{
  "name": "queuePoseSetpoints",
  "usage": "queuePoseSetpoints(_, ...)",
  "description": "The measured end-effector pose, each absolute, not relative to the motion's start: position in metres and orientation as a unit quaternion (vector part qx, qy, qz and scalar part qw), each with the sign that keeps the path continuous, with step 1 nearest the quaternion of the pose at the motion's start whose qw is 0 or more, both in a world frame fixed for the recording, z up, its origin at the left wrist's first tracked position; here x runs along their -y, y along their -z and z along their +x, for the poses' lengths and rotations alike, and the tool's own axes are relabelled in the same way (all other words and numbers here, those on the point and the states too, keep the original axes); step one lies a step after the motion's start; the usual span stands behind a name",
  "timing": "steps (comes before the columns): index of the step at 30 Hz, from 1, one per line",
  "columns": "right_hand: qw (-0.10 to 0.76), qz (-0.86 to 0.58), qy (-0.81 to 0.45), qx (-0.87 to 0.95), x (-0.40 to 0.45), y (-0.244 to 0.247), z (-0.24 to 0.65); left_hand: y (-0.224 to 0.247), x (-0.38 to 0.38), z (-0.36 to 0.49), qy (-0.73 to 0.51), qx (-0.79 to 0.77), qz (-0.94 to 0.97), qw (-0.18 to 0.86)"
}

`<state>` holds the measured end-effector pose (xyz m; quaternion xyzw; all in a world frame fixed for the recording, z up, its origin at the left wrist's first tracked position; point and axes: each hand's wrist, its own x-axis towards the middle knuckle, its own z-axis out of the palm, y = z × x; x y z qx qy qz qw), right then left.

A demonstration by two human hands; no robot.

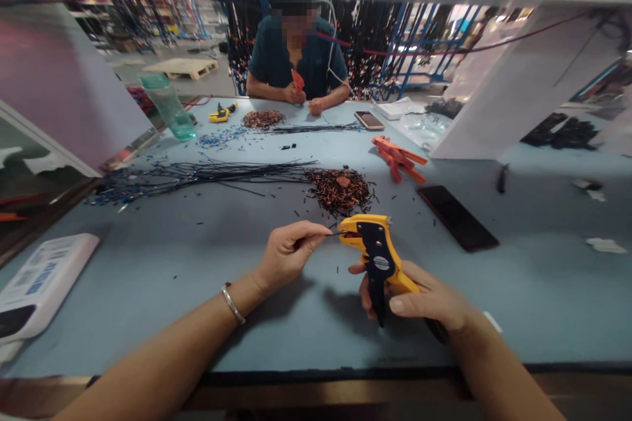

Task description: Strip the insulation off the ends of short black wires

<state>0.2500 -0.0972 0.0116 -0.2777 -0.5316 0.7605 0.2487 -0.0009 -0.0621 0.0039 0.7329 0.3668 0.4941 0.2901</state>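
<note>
Between thumb and fingertips, my left hand (290, 251) pinches a thin black wire (334, 233), whose far end lies at the jaws of a yellow and black wire stripper (379, 247). The wire stripper is in my right hand (419, 296), with the fingers around its handles. Just beyond the tool's head is a heap of short dark and copper-coloured wire scraps (340, 192). A bundle of long black wires (222, 173) with blue ends stretches to the left of that heap.
A dark phone (459, 217) and red-orange pliers-like tools (399, 158) lie at the right. Opposite sits a person (299, 59) holding a red tool. A green bottle (170, 108) stands at the back left; a white device (47, 283) lies at the near left.
</note>
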Motion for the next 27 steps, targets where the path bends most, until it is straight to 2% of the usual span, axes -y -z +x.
queuePoseSetpoints(8,0.249,-0.231,-0.782,0.523,0.0968,-0.0075,0.2527,-0.0108,0.0641,-0.0016,-0.449,-0.381,0.704,0.398)
queuePoseSetpoints(27,0.240,-0.228,-0.789,0.518,0.1007,-0.0094,0.2529,-0.0107,0.0697,-0.0002,-0.465,-0.384,0.639,0.477)
